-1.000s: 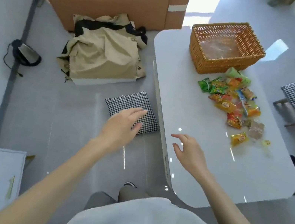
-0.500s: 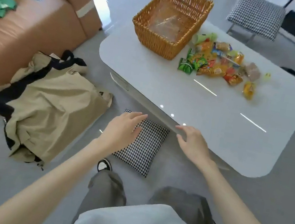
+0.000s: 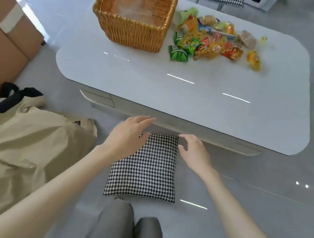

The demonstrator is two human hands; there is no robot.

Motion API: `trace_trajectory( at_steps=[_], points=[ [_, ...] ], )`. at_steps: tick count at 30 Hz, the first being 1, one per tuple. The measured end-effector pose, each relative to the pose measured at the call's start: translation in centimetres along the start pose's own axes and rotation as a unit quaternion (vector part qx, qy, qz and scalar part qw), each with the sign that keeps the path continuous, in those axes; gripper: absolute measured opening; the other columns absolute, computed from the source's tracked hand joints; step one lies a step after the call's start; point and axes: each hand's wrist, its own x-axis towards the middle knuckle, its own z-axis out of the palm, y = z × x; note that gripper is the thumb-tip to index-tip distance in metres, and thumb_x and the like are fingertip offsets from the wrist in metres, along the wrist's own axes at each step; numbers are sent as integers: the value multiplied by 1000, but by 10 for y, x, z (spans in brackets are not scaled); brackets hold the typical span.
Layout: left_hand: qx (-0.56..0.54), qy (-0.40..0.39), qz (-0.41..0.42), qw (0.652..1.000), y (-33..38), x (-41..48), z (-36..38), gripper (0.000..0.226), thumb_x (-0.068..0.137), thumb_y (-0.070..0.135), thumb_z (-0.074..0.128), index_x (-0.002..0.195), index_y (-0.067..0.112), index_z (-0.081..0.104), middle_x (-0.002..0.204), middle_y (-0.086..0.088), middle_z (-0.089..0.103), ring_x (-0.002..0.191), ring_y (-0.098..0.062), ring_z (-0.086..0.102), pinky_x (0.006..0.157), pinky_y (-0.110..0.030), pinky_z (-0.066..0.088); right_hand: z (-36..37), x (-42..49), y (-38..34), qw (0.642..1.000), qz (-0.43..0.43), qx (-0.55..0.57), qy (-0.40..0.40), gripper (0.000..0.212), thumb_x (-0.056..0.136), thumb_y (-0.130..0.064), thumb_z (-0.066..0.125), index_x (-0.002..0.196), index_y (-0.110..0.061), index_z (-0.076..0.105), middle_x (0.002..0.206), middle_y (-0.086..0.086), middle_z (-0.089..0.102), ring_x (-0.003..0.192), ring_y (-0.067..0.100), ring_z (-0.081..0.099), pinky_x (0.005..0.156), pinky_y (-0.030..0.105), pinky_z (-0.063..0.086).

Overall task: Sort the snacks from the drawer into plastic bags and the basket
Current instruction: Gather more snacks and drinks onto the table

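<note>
a glossy white table (image 3: 196,104) with rounded corners, its smooth top running wide to the near edge. a rectangular woven wicker basket (image 3: 133,31) stands far left on it. a soft houndstooth cushion (image 3: 147,169) lies on the grey floor below. crinkly bright snacks (image 3: 212,43) are heaped just right of the basket. left hand (image 3: 128,135) and right hand (image 3: 193,154) hover at the cushion's far corners, fingers loose, holding nothing.

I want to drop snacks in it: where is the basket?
The wicker basket stands at the far left of the white table in the head view, just left of the snack pile.
</note>
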Motion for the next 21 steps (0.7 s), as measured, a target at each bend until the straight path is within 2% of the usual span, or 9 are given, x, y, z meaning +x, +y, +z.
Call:
trace_trajectory(
  at_steps=[3, 6, 9, 13, 17, 21],
  points=[
    [11, 8, 27, 1000, -32, 26, 50, 50, 99, 28, 45, 148, 26, 33, 150, 5, 38, 134, -18, 39, 103, -35, 38, 52, 38, 16, 1000, -1, -3, 18, 40, 98, -22, 50, 138, -21, 48, 144, -6, 44, 116, 14, 53, 91, 29, 44],
    [18, 30, 50, 998, -66, 55, 99, 50, 99, 30, 46, 148, 28, 33, 151, 7, 36, 135, -18, 37, 106, -36, 36, 104, 84, 34, 999, -4, -12, 41, 46, 97, -24, 51, 142, -21, 42, 150, -7, 37, 106, 13, 56, 88, 31, 47],
    [29, 61, 71, 995, -96, 81, 139, 52, 99, 30, 47, 148, 28, 32, 152, 5, 35, 136, -19, 36, 107, -38, 35, 147, 128, 51, 997, -11, -35, 74, 50, 98, -22, 48, 147, -19, 36, 154, -7, 32, 128, 15, 46, 99, 34, 44],
    [53, 97, 84, 990, -127, 109, 180, 54, 98, 30, 47, 149, 29, 29, 153, 4, 33, 138, -20, 32, 106, -37, 35, 184, 176, 69, 988, -11, -86, 127, 46, 98, -20, 47, 144, -15, 39, 149, 0, 40, 130, 20, 45, 104, 37, 39],
    [56, 117, 81, 988, -143, 118, 202, 55, 98, 31, 47, 150, 31, 27, 156, 1, 27, 141, -22, 26, 108, -39, 34, 206, 203, 81, 987, -6, -124, 102, 54, 97, -23, 47, 147, -16, 31, 150, 6, 37, 136, 27, 35, 107, 44, 34],
    [79, 119, 83, 986, -148, 111, 205, 59, 98, 31, 47, 151, 33, 22, 160, 2, 14, 146, -25, 11, 112, -45, 30, 208, 205, 83, 987, -14, -132, 90, 62, 89, -16, 51, 147, -12, 29, 147, 10, 37, 135, 29, 34, 110, 42, 34]
  ],
)
